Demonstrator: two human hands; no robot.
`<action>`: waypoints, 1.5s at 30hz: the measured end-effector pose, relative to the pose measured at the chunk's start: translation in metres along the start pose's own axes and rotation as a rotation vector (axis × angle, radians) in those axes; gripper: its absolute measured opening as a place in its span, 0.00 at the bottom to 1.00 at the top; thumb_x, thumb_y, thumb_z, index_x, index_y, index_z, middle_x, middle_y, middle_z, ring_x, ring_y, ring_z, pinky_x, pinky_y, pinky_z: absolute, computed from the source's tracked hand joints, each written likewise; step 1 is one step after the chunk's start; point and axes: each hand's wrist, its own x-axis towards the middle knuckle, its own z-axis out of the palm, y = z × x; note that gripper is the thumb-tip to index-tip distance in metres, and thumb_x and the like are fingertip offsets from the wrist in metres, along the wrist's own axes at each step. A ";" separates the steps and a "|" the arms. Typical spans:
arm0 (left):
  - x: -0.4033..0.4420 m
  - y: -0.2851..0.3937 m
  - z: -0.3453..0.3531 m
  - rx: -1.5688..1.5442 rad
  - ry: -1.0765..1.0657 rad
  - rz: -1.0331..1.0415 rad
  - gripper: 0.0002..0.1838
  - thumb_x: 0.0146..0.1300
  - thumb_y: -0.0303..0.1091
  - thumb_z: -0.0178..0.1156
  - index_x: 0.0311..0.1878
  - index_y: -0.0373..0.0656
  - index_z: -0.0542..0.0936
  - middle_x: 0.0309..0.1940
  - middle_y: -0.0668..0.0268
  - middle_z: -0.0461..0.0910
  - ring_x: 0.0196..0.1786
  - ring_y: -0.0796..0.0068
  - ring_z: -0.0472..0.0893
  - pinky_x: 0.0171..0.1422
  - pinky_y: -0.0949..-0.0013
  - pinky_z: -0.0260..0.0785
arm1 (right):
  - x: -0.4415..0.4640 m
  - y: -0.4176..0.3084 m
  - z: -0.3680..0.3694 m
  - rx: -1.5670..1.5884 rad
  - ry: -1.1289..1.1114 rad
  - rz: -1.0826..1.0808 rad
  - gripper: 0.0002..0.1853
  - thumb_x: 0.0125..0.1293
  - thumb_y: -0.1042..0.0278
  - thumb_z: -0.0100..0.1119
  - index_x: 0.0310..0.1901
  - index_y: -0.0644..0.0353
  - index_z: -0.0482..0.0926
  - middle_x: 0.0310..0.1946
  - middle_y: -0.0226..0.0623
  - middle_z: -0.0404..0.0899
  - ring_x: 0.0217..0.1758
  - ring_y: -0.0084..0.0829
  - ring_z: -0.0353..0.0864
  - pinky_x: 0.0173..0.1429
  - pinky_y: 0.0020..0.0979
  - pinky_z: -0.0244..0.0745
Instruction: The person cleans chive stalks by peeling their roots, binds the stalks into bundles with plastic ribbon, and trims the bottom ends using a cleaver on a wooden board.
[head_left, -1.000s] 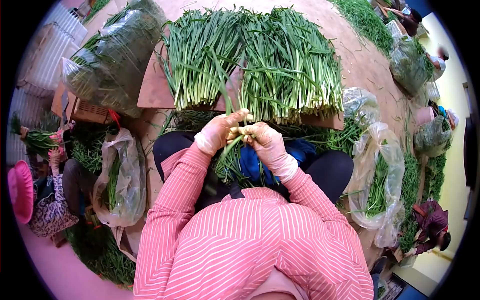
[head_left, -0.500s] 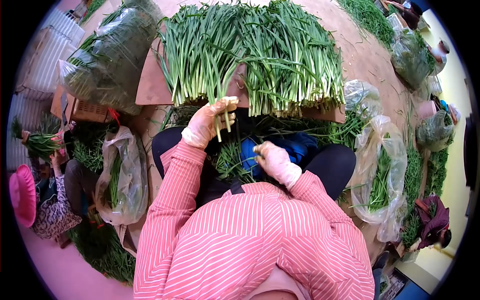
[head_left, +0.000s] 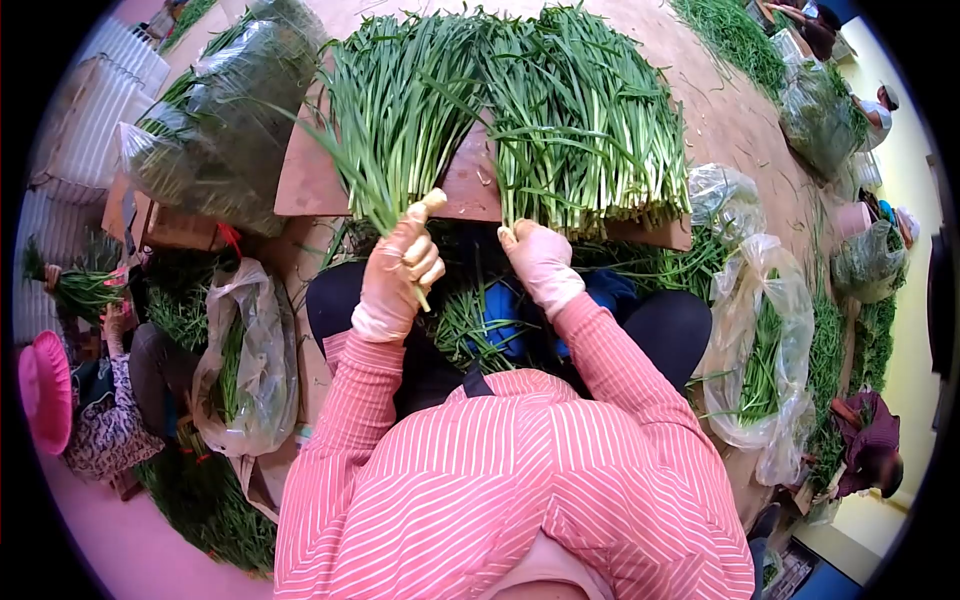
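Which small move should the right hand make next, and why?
Probably, the right hand should gently draw out the stalk it seems to pinch: its fingertips are at the near edge of the right-hand pile of leafy greens, and the left hand holds other stalks.

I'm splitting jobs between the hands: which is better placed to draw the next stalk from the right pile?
Probably the right hand: it pinches a stalk at the near edge of that pile, while the left hand is farther off, holding a few stalks.
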 end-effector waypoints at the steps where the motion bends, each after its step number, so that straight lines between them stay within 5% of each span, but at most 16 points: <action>1: -0.001 -0.003 0.002 0.146 0.095 -0.010 0.20 0.73 0.39 0.47 0.60 0.35 0.70 0.14 0.82 0.48 0.14 0.89 0.50 0.18 0.80 0.45 | -0.010 -0.003 -0.007 -0.002 -0.004 -0.003 0.20 0.67 0.46 0.52 0.34 0.58 0.79 0.28 0.39 0.83 0.28 0.37 0.83 0.33 0.37 0.76; 3: 0.000 -0.014 -0.002 0.237 0.152 -0.056 0.20 0.73 0.41 0.48 0.59 0.37 0.72 0.15 0.83 0.50 0.15 0.90 0.51 0.19 0.80 0.45 | -0.033 -0.016 -0.030 0.867 -0.409 0.215 0.19 0.69 0.50 0.52 0.34 0.58 0.79 0.24 0.31 0.81 0.24 0.23 0.79 0.28 0.27 0.73; 9: -0.002 -0.029 0.003 0.280 -0.155 -0.388 0.24 0.71 0.46 0.49 0.61 0.38 0.72 0.14 0.82 0.52 0.16 0.89 0.52 0.21 0.81 0.47 | -0.079 -0.019 -0.052 1.187 -0.874 0.071 0.18 0.73 0.54 0.47 0.38 0.62 0.76 0.24 0.27 0.77 0.19 0.14 0.70 0.26 0.17 0.67; 13: 0.004 -0.042 -0.001 0.413 -0.061 -0.327 0.24 0.69 0.47 0.52 0.60 0.38 0.74 0.16 0.81 0.59 0.18 0.88 0.57 0.23 0.81 0.51 | -0.075 -0.021 -0.036 0.997 -0.555 0.119 0.15 0.70 0.58 0.52 0.37 0.63 0.77 0.25 0.29 0.79 0.21 0.15 0.71 0.29 0.17 0.69; 17: 0.002 -0.035 -0.004 0.485 -0.099 -0.239 0.23 0.67 0.46 0.55 0.56 0.37 0.76 0.20 0.77 0.67 0.21 0.85 0.64 0.28 0.81 0.58 | -0.075 -0.015 -0.037 1.377 -0.500 0.337 0.12 0.68 0.61 0.57 0.32 0.62 0.76 0.24 0.31 0.80 0.21 0.19 0.75 0.29 0.19 0.71; 19: 0.007 -0.036 -0.023 0.429 -0.100 -0.110 0.19 0.69 0.41 0.54 0.54 0.35 0.77 0.25 0.75 0.72 0.27 0.83 0.71 0.32 0.78 0.65 | -0.079 0.004 -0.013 1.195 -0.518 0.455 0.12 0.68 0.61 0.56 0.30 0.61 0.76 0.24 0.31 0.80 0.20 0.19 0.76 0.30 0.20 0.72; 21: -0.001 -0.024 -0.012 0.327 0.111 -0.147 0.19 0.70 0.40 0.54 0.54 0.34 0.76 0.32 0.72 0.77 0.34 0.80 0.76 0.40 0.74 0.72 | -0.086 0.039 0.017 0.490 -0.503 0.229 0.16 0.67 0.55 0.54 0.37 0.61 0.80 0.24 0.33 0.82 0.22 0.24 0.79 0.31 0.26 0.75; 22: -0.001 -0.017 -0.018 0.261 0.002 -0.193 0.19 0.70 0.39 0.52 0.55 0.34 0.75 0.38 0.68 0.78 0.39 0.77 0.78 0.47 0.70 0.74 | -0.085 0.036 0.012 0.562 -0.431 0.272 0.16 0.66 0.54 0.53 0.39 0.60 0.80 0.25 0.34 0.82 0.22 0.26 0.80 0.31 0.28 0.76; 25: 0.001 -0.019 -0.022 -0.037 0.011 -0.305 0.22 0.71 0.39 0.51 0.61 0.33 0.68 0.26 0.75 0.68 0.25 0.84 0.66 0.30 0.77 0.63 | -0.071 0.008 -0.030 0.816 -0.235 0.411 0.17 0.67 0.53 0.52 0.38 0.59 0.80 0.25 0.39 0.82 0.26 0.37 0.82 0.37 0.38 0.76; 28: -0.002 -0.020 -0.017 -0.163 -0.145 -0.265 0.20 0.73 0.37 0.47 0.62 0.35 0.68 0.19 0.80 0.53 0.18 0.89 0.54 0.22 0.81 0.50 | -0.053 0.002 -0.044 0.301 0.163 0.104 0.19 0.68 0.49 0.49 0.35 0.55 0.80 0.30 0.40 0.82 0.31 0.45 0.81 0.37 0.42 0.75; 31: -0.028 -0.007 0.015 -0.252 -0.150 -0.064 0.24 0.73 0.35 0.45 0.68 0.35 0.61 0.16 0.79 0.51 0.16 0.88 0.55 0.20 0.80 0.52 | -0.043 -0.005 -0.058 -0.024 0.436 -0.059 0.15 0.66 0.50 0.52 0.34 0.53 0.76 0.24 0.39 0.79 0.23 0.41 0.80 0.28 0.39 0.74; 32: -0.026 -0.006 0.013 -0.435 -0.487 -0.019 0.23 0.73 0.33 0.44 0.68 0.35 0.61 0.12 0.80 0.52 0.13 0.89 0.55 0.18 0.80 0.51 | -0.035 -0.001 -0.056 -0.142 0.474 -0.086 0.14 0.66 0.50 0.53 0.34 0.53 0.75 0.22 0.37 0.78 0.21 0.37 0.80 0.25 0.36 0.73; 35: -0.020 0.002 0.014 -0.370 -0.685 0.094 0.22 0.74 0.32 0.41 0.67 0.34 0.62 0.07 0.83 0.47 0.06 0.89 0.47 0.12 0.79 0.44 | -0.008 0.001 -0.056 -0.303 0.182 0.121 0.15 0.63 0.50 0.56 0.34 0.54 0.76 0.24 0.38 0.81 0.23 0.38 0.82 0.27 0.39 0.74; 41: -0.003 -0.019 0.000 -0.035 -0.114 -0.061 0.19 0.74 0.34 0.45 0.63 0.34 0.68 0.11 0.81 0.51 0.12 0.89 0.52 0.17 0.79 0.49 | -0.010 0.014 -0.051 0.007 0.239 0.083 0.15 0.63 0.52 0.56 0.31 0.57 0.77 0.26 0.41 0.82 0.26 0.42 0.83 0.29 0.43 0.74; 43: -0.005 -0.025 -0.001 0.065 -0.074 -0.099 0.20 0.73 0.37 0.45 0.62 0.35 0.69 0.13 0.81 0.50 0.13 0.88 0.51 0.19 0.79 0.49 | -0.026 0.005 -0.069 0.103 0.174 0.121 0.15 0.65 0.53 0.57 0.32 0.58 0.77 0.23 0.37 0.81 0.21 0.33 0.80 0.26 0.36 0.72; 45: -0.005 -0.029 0.004 0.149 -0.043 -0.164 0.21 0.73 0.40 0.45 0.62 0.36 0.68 0.14 0.82 0.50 0.14 0.88 0.51 0.20 0.79 0.49 | -0.047 -0.004 -0.086 0.919 -0.211 0.413 0.14 0.66 0.54 0.57 0.34 0.58 0.77 0.20 0.30 0.79 0.18 0.21 0.74 0.22 0.25 0.68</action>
